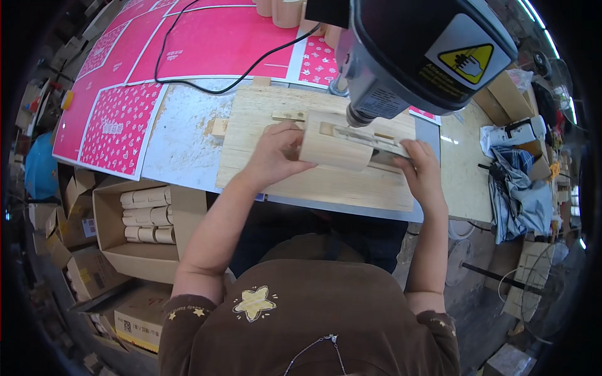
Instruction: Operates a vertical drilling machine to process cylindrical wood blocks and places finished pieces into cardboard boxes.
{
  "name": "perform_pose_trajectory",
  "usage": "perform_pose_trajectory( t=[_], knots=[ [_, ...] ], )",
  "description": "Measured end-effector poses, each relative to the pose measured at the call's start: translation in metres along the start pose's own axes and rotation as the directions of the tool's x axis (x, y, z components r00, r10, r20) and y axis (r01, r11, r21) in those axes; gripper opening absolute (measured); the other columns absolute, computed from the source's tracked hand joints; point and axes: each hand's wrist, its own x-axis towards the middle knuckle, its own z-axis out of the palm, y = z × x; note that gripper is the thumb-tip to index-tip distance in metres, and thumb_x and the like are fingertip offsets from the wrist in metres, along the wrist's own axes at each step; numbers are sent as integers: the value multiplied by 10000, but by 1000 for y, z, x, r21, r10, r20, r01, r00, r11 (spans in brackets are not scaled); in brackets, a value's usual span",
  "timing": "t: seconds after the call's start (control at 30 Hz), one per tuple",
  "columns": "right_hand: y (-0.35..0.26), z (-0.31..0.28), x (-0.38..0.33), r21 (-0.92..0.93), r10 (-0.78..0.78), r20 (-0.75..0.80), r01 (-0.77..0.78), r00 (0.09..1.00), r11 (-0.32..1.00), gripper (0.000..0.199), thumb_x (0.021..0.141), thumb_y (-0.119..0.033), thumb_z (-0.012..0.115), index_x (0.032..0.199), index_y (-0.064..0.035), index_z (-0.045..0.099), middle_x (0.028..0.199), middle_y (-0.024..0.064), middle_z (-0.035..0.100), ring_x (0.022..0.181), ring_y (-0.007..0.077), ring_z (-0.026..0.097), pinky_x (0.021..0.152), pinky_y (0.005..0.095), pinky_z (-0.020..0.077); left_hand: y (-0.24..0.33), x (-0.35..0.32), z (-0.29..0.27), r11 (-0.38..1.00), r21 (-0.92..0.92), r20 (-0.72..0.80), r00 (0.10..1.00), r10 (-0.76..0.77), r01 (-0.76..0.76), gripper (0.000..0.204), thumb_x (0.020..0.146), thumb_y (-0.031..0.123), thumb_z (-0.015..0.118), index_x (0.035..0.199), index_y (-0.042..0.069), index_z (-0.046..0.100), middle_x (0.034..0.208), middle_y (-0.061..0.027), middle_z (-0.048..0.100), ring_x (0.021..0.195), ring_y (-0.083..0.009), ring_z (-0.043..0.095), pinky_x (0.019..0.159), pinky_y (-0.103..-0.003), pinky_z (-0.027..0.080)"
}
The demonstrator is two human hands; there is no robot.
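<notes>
My left hand (276, 153) is closed around the left end of a pale wooden cylinder (335, 151), thumb below and fingers above. A rectangular cut-out shows on its upper side. A flat, narrow strip (390, 146) lies along the cylinder's top and sticks out to the right; its material is hard to tell. The fingers and thumb of my right hand (423, 168) pinch the strip's right end. Just above the cylinder hangs the chuck (357, 117) of a drill press (401, 59). Beneath lies a wooden board (263, 175), partly hidden by the cylinder and my hands.
Pink patterned sheets (213, 47) cover the table's far left, with a black cable (241, 78) across them. Several wooden cylinders (286, 12) stand at the back. A cardboard box (144, 260) of wooden pieces sits at lower left. Cloth (520, 194) hangs at right.
</notes>
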Motion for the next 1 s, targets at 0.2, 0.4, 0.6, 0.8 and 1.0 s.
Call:
perform_pose_trajectory(
  t=[0.2,0.4,0.6,0.8,1.0],
  knots=[
    [-5,0,-17,8,-19,-20,19,1000,1000,256,692,-27,644,933,-23,558,796,119,528,757,307,474,673,367,386,0,-39,-86,958,-238,-68,981,-181,160,234,602,75,761,763,19,600,720,-15,558,648,-109,530,562,-227,413],
    [-26,7,-24,17,-18,18,18,1000,1000,258,682,-26,654,925,-28,567,811,106,542,772,301,482,681,361,389,37,-39,-83,537,-620,-30,666,-745,572,361,711,303,712,730,-40,601,623,-59,580,497,-78,501,472,-202,386],
    [-24,5,-26,30,22,16,-22,1000,999,264,680,-22,661,928,-26,572,823,101,550,785,292,485,699,361,392,37,-37,-56,528,-505,-4,610,-792,683,425,694,356,715,695,-54,603,586,-73,571,475,-84,495,426,-204,363],
    [-15,-1,-26,42,-2,42,0,999,999,269,677,-18,663,930,-22,574,838,103,559,786,292,484,707,359,393,22,-34,-45,662,-360,54,723,-688,657,389,694,343,732,671,-19,592,561,-19,528,478,-60,445,431,-198,349],
    [-29,10,-20,-30,-2,-9,1,1000,1000,299,666,-11,665,948,-26,567,839,110,559,797,306,493,711,372,393,24,-35,-3,668,-591,56,849,-525,452,364,688,257,766,845,-15,582,736,-13,551,639,-65,484,576,-210,418]
  ],
)
